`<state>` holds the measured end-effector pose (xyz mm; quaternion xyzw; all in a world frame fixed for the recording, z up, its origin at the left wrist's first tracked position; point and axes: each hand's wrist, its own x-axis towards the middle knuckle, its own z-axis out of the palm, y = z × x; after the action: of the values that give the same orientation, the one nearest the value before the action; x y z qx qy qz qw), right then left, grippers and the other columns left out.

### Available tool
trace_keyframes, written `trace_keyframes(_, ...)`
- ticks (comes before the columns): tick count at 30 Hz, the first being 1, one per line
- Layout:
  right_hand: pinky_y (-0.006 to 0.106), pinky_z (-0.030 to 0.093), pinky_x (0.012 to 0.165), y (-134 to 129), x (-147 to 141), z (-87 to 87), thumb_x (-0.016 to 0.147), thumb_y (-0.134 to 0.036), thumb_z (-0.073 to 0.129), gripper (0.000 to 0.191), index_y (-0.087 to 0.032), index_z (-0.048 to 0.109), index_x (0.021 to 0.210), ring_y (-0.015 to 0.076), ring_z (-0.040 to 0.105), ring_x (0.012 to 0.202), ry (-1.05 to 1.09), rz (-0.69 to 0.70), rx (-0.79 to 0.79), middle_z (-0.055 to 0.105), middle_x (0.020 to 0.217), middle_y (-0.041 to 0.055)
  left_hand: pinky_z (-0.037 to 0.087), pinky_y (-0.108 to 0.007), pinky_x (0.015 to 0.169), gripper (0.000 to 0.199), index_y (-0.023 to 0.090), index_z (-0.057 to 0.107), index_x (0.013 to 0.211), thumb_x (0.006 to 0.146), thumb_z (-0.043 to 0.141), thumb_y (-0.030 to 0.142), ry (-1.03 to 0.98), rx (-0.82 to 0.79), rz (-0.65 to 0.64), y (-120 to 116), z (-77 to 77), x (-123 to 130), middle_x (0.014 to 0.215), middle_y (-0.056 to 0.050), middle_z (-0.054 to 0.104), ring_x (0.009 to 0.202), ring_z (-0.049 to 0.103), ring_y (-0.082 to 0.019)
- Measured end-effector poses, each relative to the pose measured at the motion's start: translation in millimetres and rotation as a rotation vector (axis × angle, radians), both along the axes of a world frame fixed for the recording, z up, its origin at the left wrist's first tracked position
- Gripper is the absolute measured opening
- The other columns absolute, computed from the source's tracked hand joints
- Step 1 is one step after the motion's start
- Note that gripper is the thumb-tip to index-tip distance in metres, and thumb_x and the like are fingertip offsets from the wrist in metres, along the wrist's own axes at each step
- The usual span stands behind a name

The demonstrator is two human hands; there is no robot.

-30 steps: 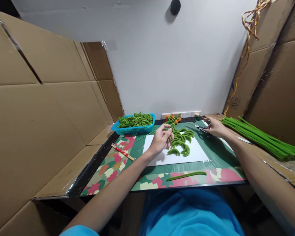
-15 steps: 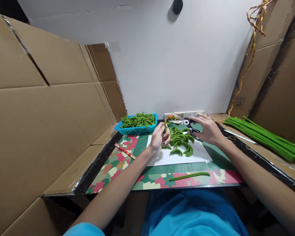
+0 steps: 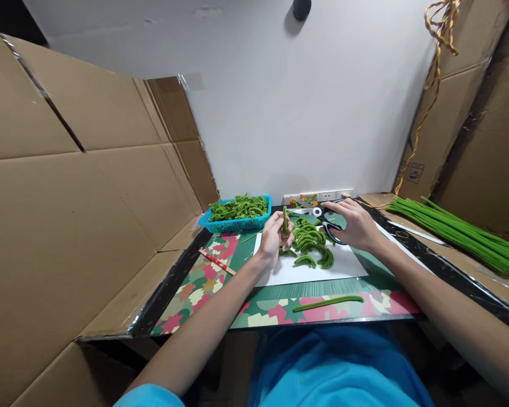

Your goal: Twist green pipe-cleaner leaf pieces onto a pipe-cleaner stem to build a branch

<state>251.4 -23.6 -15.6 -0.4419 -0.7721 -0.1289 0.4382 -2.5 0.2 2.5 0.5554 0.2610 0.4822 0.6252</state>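
Observation:
My left hand (image 3: 275, 234) is closed around a short green pipe cleaner piece (image 3: 285, 219) that stands upright from the fingers. Scissors (image 3: 322, 217) with black handles are in my right hand (image 3: 356, 223). Their blades point left, with the tips close to the top of the piece; whether they touch it I cannot tell. Below the scissors, a pile of curved green pipe cleaner pieces (image 3: 311, 242) lies on a white sheet (image 3: 314, 275). One longer green stem (image 3: 328, 304) rests near the table's front edge.
A blue basket (image 3: 233, 225) full of green pieces stands at the back left. Long green pipe cleaners (image 3: 458, 234) lie in a bundle at right. A red-and-wood stick (image 3: 216, 261) is on the patterned mat. Cardboard walls (image 3: 123, 198) flank the table; sockets (image 3: 328, 196) are behind.
The scissor blades have come closer together and shifted slightly left toward the piece. My left hand keeps its hold in nearly the same place. The view has tilted slightly.

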Motion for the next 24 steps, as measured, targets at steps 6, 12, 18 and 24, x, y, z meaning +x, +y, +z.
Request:
trace_keyframes(6,0.033,0.054,0.072,-10.9,-0.5,12.5,0.085,-0.055,0.078,0.059,-0.018,0.07,0.13,0.0215,0.066,0.078,0.316,0.323,-0.408,0.074,0.092,0.0059,0.028,-0.019,0.04,0.024,0.019,0.054,0.092,0.083,0.068,0.036,-0.009,-0.016,0.092,4.1,7.6,-7.2,0.071,0.005,0.049,0.048,0.049,-0.007)
trace_keyframes(12,0.028,0.046,0.056,-17.4,0.3,15.7,0.086,-0.079,0.066,0.073,-0.013,0.069,0.114,0.0148,0.057,0.054,0.388,0.968,-0.911,0.063,0.069,0.0015,0.027,-0.018,0.04,0.03,0.019,0.055,0.093,0.086,0.074,0.041,-0.071,0.009,0.003,1.5,14.3,-7.6,0.073,0.005,0.047,0.049,0.047,-0.006)
trace_keyframes(18,0.027,0.046,0.053,-22.5,-10.0,13.3,0.086,-0.081,0.064,0.067,-0.015,0.067,0.1,0.0161,0.061,0.056,0.385,1.112,-1.011,0.064,0.071,0.0029,0.021,-0.018,0.038,0.033,0.019,0.053,0.092,0.086,0.076,0.042,-0.082,-0.005,-0.086,-2.7,15.9,-6.5,0.07,0.006,0.044,0.045,0.043,-0.005)
trace_keyframes(24,0.029,0.053,0.056,-20.4,-13.5,7.7,0.084,-0.081,0.065,0.07,-0.015,0.067,0.107,0.017,0.061,0.057,0.464,1.142,-1.067,0.065,0.071,0.0033,0.022,-0.019,0.039,0.028,0.018,0.053,0.088,0.084,0.075,0.035,-0.146,-0.025,-0.076,-4.2,18.1,-8.1,0.065,0.007,0.04,0.042,0.038,-0.005)
